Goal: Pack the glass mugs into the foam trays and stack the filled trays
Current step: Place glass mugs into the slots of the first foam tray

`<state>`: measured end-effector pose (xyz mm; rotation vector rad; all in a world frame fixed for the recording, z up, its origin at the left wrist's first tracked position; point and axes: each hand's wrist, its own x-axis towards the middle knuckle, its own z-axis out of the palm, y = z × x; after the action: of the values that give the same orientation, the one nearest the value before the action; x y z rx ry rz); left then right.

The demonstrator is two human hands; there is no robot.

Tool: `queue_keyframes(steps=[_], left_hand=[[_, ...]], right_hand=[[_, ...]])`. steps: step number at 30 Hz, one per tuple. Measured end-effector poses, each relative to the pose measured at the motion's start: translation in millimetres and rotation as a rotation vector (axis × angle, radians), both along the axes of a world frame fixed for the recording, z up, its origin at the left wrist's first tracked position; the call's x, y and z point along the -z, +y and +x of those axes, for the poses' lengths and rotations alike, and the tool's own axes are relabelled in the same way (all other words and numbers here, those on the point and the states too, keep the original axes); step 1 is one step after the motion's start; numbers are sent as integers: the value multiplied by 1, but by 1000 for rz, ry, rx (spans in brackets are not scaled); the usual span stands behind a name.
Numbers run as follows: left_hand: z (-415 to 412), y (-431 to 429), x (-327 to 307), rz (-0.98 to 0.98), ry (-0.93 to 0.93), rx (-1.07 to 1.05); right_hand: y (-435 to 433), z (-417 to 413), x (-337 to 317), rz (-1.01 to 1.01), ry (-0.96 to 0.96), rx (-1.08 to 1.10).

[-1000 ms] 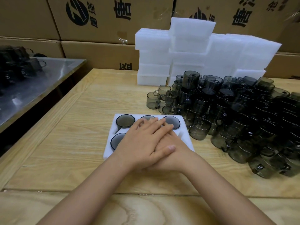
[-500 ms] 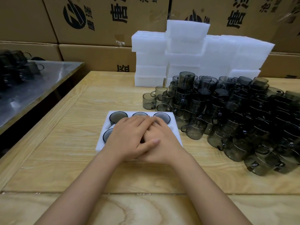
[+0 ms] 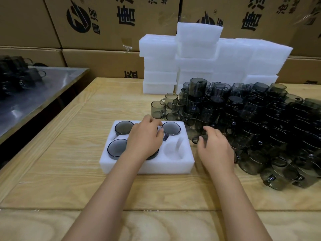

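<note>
One person's two bare forearms reach over a wooden table (image 3: 69,180). One white foam tray (image 3: 156,166) lies flat in front of them, with six round pockets in two rows of three.

Four smoky glass mugs show in the tray:
- one in the back left pocket (image 3: 123,127)
- one in the back right pocket (image 3: 171,128)
- one in the front left pocket (image 3: 116,148)
- an edge of one in the front middle pocket (image 3: 153,156)

The front right pocket (image 3: 173,150) holds nothing. The back middle pocket is hidden.

The left hand (image 3: 144,138) lies palm down over the tray's middle pockets with its knuckles bent. Its fingertips are out of sight, so I cannot tell whether it grasps a mug.

The right hand (image 3: 216,148) is just beside the tray. Its fingers curl at the near edge of a large pile of mugs (image 3: 251,122), against an edge mug (image 3: 192,131). Blur hides whether it has hold of it.

The pile is heaped on the table's right half, too many to count. Behind it stand stacked spare foam trays (image 3: 199,53) in several columns, and cardboard boxes (image 3: 104,20) with black print. To the left, a metal table (image 3: 34,98) carries more dark mugs.
</note>
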<state>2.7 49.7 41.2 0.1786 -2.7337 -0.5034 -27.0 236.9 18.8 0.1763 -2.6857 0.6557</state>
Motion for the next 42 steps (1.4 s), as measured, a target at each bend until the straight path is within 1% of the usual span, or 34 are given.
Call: queue_keyframes(steps=[4, 7, 10, 12, 14, 16, 17, 19, 21, 24, 29, 31, 33, 35, 38, 40, 42], left_hand=[[4, -3, 4, 38, 51, 33], [9, -2, 2, 78, 118, 80], [16, 1, -1, 91, 248, 198], [18, 2, -2, 92, 252, 257], [19, 1, -1, 135, 203, 275], [18, -1, 1, 190, 153, 297], [18, -2, 1, 205, 135, 316], [19, -2, 0, 221, 107, 356], [20, -1, -3, 256, 99, 380], [19, -3, -3, 344, 98, 380], [18, -3, -3, 485, 115, 386], [18, -4, -3, 528, 104, 379], [17, -7, -2, 550, 72, 419], [16, -9, 0, 561, 65, 458], [13, -10, 0, 552, 116, 438], [12, -10, 0, 521, 165, 415], [12, -11, 0, 588, 173, 373]], right_hand=[[0, -3, 3, 121, -90, 41], [-3, 0, 0, 108, -59, 36], [-9, 9, -2, 58, 49, 26], [-13, 15, -6, -19, 154, 32], [-15, 19, -8, -115, 293, 14], [-19, 21, -8, -206, 421, -71], [-23, 23, -8, -261, 453, -147], [-30, 29, -7, -354, 482, -318], [-38, 35, -5, -384, 481, -464], [-44, 39, -4, -406, 433, -555], [-38, 38, -13, -572, 277, -597], [-34, 35, -15, -600, 152, -600], [-33, 33, -16, -607, -41, -655], [-32, 31, -17, -712, -191, -732], [-27, 27, -18, -870, -227, -742], [-25, 24, -19, -876, -221, -718], [-23, 22, -18, -861, -208, -686]])
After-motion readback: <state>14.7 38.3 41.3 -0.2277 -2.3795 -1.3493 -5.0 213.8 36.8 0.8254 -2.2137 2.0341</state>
